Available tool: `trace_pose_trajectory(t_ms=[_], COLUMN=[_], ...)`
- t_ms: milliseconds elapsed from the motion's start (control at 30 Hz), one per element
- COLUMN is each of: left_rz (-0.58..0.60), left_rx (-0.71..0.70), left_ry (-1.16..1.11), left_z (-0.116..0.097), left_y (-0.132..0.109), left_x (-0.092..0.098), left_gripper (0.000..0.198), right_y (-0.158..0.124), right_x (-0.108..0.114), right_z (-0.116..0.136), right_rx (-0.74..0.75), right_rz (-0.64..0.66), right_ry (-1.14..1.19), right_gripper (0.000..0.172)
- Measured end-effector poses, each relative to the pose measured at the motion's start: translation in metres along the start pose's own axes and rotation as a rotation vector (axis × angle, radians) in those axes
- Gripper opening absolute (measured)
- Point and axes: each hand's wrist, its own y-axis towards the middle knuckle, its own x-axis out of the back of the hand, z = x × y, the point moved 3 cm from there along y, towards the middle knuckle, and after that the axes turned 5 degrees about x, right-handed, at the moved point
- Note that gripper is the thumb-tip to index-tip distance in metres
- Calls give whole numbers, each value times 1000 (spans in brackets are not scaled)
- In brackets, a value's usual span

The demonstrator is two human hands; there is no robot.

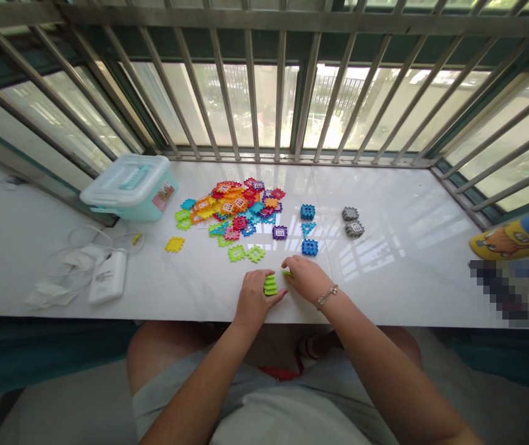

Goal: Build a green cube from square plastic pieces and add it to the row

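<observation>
My left hand [256,298] curls around the base of a small stack of lime-green interlocking plastic pieces [270,285], which stands on the white stone counter [385,290]. My right hand [304,278] pinches a lime-green piece [287,272], mostly hidden by its fingers, close to the stack. A metal bracelet [327,296] circles my right wrist. Beyond my hands lie two green square pieces [246,253], and a heap of multicoloured pieces [232,207] spreads further back. Blue pieces [308,230] and grey pieces [352,221] stand in small groups to the right.
A pale turquoise lidded plastic box [130,187] sits at the back left. A white power bank [107,277] with tangled white cables [93,244] lies at the left. A metal window railing [264,80] runs along the far edge. A yellow and blue object [508,238] intrudes at the right.
</observation>
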Motion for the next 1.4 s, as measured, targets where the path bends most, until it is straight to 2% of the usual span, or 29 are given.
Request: trace_pose_trajectory(t_ms=[67, 300, 433, 567, 667, 767, 1067, 1400], left_rz=[-4, 22, 46, 47, 64, 74, 86, 132], left_rx=[10, 10, -7, -26, -31, -28, -33, -9], left_ry=[3, 10, 5, 8, 9, 2, -32, -41], left_z=[0, 1, 1, 3, 6, 7, 5, 3], left_y=[0, 0, 0, -1, -1, 0, 0, 3], left_x=[0, -1, -1, -3, -5, -6, -4, -2], left_gripper=[49, 49, 46, 44, 42, 45, 49, 44], right_y=[-3, -14, -20, -27, -32, -35, -31, -35], right_x=[-1, -1, 3, 4, 0, -3, -11, -13], right_z=[5, 34, 40, 40, 39, 33, 12, 11], right_rx=[-41, -154, -232, -202, -120, -111, -142, -181], right_rz=[-3, -72, -106, -92, -72, -76, 6, 5], right_ry=[34, 172, 248, 383, 522, 599, 620, 660], right_gripper=[22, 28, 23, 21, 38, 51, 32, 29])
